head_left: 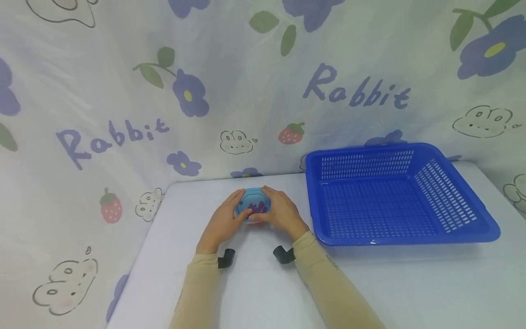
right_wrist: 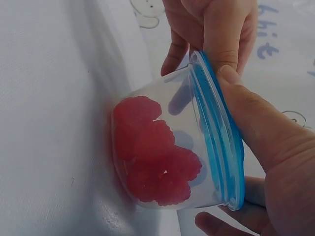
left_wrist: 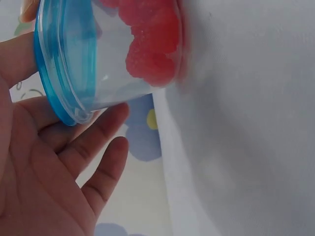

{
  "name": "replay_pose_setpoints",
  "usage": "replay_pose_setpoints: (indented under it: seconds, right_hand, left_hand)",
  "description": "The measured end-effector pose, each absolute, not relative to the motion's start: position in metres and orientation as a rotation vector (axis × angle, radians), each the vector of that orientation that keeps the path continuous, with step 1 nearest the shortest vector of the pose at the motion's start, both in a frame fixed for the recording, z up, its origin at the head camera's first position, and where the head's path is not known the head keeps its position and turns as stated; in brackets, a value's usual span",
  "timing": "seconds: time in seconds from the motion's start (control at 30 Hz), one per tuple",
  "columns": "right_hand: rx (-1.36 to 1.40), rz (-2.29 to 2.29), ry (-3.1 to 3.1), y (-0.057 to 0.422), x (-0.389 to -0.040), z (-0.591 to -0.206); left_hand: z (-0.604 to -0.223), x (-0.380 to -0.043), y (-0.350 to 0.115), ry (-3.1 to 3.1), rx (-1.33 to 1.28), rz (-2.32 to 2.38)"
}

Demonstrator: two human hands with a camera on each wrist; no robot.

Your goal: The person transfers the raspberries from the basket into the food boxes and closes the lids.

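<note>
A clear tub of raspberries with a blue lid (head_left: 254,197) stands on the white table, with both hands around it. Inside, the red raspberries (right_wrist: 152,152) lie clumped at the bottom. In the head view my left hand (head_left: 223,224) grips the tub's left side, its thumb on the lid and its fingers around the rim. From the other side my right hand (head_left: 284,214) holds it, thumb also across the lid. The two thumb tips come close together at the lid's near edge. The lid (right_wrist: 221,137) sits on the tub's rim in the right wrist view.
A large blue plastic basket (head_left: 324,235) with slotted walls stands to the right of the hands. Behind the table (head_left: 255,292) hangs a curtain (head_left: 230,55) printed with flowers, rabbits and strawberries. A black wrist mount (head_left: 283,255) sticks out from each sleeve.
</note>
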State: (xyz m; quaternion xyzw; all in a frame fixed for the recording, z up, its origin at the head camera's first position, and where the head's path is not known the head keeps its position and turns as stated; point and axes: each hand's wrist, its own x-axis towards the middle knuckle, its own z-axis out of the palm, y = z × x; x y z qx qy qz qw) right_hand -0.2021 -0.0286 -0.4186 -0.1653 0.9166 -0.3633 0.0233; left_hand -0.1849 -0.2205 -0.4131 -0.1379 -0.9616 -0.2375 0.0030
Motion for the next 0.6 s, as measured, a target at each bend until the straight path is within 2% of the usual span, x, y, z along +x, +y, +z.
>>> replay_pose_setpoints:
  seconds: [0.6]
  right_hand:
    - [-0.528, -1.122, 2.816, -0.0289, -0.1998, -0.4212]
  left_hand:
    - [-0.4211, -0.181, -0.2241, -3.016, -0.399, -0.87]
